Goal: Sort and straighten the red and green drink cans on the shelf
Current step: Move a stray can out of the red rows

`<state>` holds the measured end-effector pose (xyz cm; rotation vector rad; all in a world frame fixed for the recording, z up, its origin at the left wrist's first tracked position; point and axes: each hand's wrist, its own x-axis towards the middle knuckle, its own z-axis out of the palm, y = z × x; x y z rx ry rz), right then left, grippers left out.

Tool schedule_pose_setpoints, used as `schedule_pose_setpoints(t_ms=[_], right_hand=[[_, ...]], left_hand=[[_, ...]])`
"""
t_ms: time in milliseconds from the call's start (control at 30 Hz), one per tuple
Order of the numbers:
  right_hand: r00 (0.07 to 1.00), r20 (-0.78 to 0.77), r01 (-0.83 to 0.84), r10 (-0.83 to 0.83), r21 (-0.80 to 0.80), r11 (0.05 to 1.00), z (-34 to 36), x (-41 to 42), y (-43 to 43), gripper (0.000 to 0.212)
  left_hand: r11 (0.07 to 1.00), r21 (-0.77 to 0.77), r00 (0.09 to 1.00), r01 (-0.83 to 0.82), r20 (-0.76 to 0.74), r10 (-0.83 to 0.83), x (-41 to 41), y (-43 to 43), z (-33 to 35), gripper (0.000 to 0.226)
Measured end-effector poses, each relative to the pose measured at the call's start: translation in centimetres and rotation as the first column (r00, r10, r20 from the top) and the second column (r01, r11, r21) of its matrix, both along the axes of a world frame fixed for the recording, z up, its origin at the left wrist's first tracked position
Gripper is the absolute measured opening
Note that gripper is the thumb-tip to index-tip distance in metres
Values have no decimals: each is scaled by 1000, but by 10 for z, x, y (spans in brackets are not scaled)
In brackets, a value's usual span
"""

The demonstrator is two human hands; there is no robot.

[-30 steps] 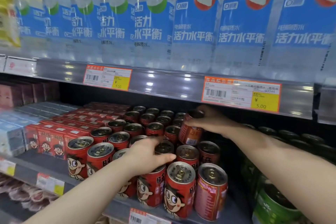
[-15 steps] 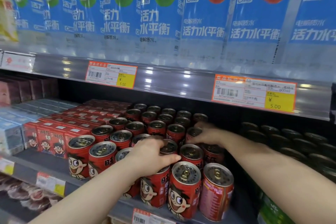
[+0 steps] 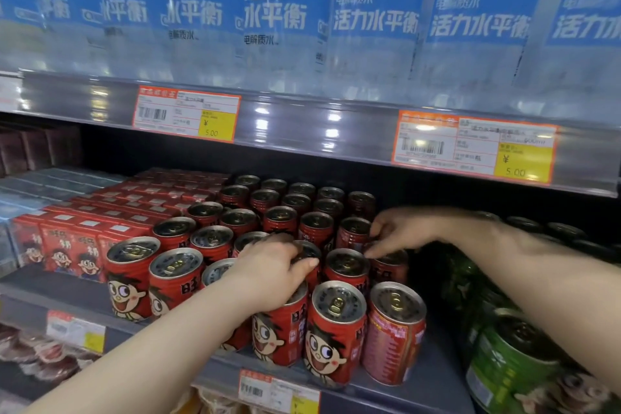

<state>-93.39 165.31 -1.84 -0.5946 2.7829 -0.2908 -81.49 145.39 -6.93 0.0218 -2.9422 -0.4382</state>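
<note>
— Red cans (image 3: 336, 326)?
— Rows on the middle shelf (image 3: 437, 386), upright; rightmost front can turned label-away. Green cans (image 3: 510, 356) just beside, at right.
— Left hand (image 3: 272, 274)?
— Palm down, grip closed over a second-column can top.
— Right hand (image 3: 400, 232)?
— Fingertips pinching a red can (image 3: 353, 233) farther back — probably gripping, though blur hides the contact.

We face grey metal shelving (image 3: 302, 118); glare spots shine along its upper rail, orange price tags (image 3: 186, 114) clipped on, dark recess behind.
</note>
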Motion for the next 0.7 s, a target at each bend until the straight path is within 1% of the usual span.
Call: schedule_pose_setpoints(t_ms=[33,100,167,267,367,500,600,667,700], right_hand=[[999,51,10,-11,13,1000,-5,2,2,48],[991,132,42,-34,-61,997,-14,7,7,34],[986,161,62,-42,-118,991,-14,10,10,27],[981,193,50,-31,-93,994,-9,17,14,33],[965,263,35,-9,-91,995,-8,22,16,28],[969,248,26,-2,-93,995,-5,34,18,40],[971,238,9,4,-54,999,-1,40,18,35],[967,253,-2,6,-17,1000,1,41,16,30],[964,265,-1,2,-5,1000,2,43,15,31]], left_hand=[[1000,-5,1000,10,-13,-10,1,1,1,45],[1000,-23,999,20,-25,-20,2,3,3,40],[999,-46,999,25,-29,-26,3,3,3,38],[998,-53,999,34,-28,-36,2,3,3,37],[998,-39,999,42,-22,-42,2,3,3,33],[998,-33,998,49,-29,-50,2,3,3,28],[998,-27,998,50,-29,-50,2,3,2,27],[999,-28,999,45,-22,-45,3,3,3,28],[999,-28,999,42,-19,-42,3,3,3,28]])
